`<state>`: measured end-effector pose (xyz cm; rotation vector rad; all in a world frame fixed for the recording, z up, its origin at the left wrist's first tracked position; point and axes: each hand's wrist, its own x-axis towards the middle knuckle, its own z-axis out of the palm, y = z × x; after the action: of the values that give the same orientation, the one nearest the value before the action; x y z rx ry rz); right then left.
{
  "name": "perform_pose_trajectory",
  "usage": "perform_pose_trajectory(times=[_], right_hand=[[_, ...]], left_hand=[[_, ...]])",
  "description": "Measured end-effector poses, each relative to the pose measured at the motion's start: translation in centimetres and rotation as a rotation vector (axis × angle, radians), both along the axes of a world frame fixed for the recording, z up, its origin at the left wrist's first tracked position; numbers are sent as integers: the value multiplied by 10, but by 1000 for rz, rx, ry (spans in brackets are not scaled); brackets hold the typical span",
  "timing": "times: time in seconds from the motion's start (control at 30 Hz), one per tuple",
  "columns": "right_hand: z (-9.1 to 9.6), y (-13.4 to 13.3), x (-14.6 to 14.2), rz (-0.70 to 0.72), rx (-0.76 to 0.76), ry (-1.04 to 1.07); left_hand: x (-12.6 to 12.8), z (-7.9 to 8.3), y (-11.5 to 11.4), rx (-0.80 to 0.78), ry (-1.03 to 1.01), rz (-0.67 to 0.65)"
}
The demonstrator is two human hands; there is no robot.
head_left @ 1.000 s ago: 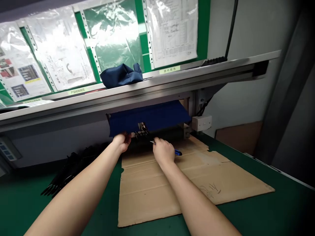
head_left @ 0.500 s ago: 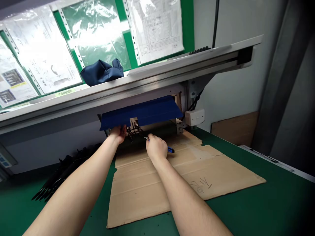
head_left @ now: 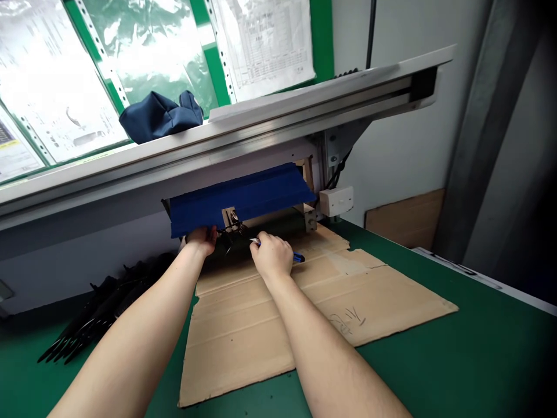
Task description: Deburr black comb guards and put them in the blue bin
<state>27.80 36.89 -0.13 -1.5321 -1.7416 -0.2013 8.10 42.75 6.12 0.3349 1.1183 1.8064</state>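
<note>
- A blue-handled knife (head_left: 299,257) lies in the person's right hand (head_left: 274,254), above the far part of a cardboard sheet; its pale tip points left, and the blue end juts out on the other side of the fist.
- The right hand's fingers are clamped around the knife's handle, back of the hand upward.
- Just beyond the tip, a cluster of dark metal pieces (head_left: 235,225) hangs by the lower edge of a blue cover (head_left: 243,197), with a small tan patch beside it.
- The left hand (head_left: 201,240) is at the left part of that lower edge, right beside the metal pieces. Its fingers are bent and partly hidden, so I cannot tell whether they are clamped on anything.
- The blue cover slants below a metal rail (head_left: 243,136), wider than the gap between the hands.
- Under the right forearm, the cardboard sheet (head_left: 235,342) lies flat, with handwritten marks near its right side, on a green tabletop (head_left: 426,348).
- Left of the cardboard, a pile of thin black parts (head_left: 100,307) rests on the tabletop, partly behind the left forearm.
- A white box (head_left: 337,201) sits near the cover's right end.
- On the ledge above lies a navy cloth bundle (head_left: 161,119); behind it, clear sleeves (head_left: 263,46) with papers hang on a green board (head_left: 322,40).
</note>
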Motion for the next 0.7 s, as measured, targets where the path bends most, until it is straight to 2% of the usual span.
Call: perform_pose_trajectory(times=[0.1,0.27,0.43,0.6,0.7], right_hand=[[-2,1,0,13,8,14],[-2,0,-1,44,30,56],[8,0,5,9,17,152],[27,5,22,-134,-113,311],[40,19,31,-159,-235,378]], left_hand=[[-1,0,0,-7,-19,26],[-9,12,0,-45,-25,20],[-11,17,-2,-69,-32,-1],[-11,22,-3,-24,-77,-13],[-15,26,-2,3,-113,-44]])
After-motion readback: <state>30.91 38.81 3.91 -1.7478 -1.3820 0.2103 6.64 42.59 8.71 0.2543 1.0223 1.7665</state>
